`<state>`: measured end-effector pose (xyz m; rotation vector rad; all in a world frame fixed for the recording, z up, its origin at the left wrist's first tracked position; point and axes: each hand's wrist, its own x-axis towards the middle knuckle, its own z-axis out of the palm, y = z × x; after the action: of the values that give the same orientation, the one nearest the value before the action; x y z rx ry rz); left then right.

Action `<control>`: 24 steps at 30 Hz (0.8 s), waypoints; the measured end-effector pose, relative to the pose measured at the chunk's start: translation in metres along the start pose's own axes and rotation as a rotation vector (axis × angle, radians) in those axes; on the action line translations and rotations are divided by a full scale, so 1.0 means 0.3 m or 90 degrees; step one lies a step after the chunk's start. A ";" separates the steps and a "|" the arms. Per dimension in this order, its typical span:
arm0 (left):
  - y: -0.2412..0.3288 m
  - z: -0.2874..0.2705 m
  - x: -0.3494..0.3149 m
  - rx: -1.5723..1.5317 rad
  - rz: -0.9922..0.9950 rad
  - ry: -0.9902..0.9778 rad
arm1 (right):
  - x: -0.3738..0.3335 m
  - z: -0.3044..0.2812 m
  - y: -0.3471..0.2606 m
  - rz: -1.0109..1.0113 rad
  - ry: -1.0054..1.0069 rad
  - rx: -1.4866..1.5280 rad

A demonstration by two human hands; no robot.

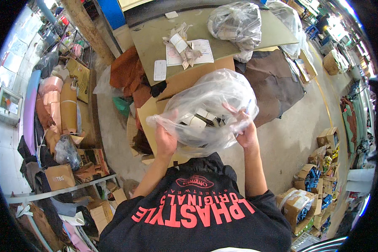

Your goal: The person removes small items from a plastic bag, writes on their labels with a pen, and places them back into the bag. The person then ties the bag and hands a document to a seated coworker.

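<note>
A large clear plastic bag [197, 98] is spread between my two hands, its mouth facing up toward me. My left hand [167, 136] grips the bag's left rim, with the film over its fingers. On the other side, my right hand [244, 128] is closed on the right rim, some fingers raised behind the film. A thin blue streak shows by these fingers; I cannot make out what it is. Inside the bag lie white and dark flat pieces [194, 121], some apparently bundled. The bottom of the bag is hidden.
Beyond the bag stands a green-topped table [149, 40] with a banded bundle of beige strips [181, 44], paper sheets [201, 52] and another filled plastic bag [237, 25]. Brown sheet material [273, 82] hangs off its right. Cartons [300, 206] line the right; rolls [68, 105] stand left.
</note>
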<state>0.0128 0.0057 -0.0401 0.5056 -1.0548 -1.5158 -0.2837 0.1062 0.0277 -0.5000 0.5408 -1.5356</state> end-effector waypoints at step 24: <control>0.060 0.116 -0.089 0.199 -0.181 -0.029 | -0.038 0.090 0.171 0.054 -0.038 -0.762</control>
<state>0.0015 0.0435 -0.0141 0.8728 -1.3068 -1.6206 -0.2261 0.1157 0.0176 -1.3897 1.4054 -0.9687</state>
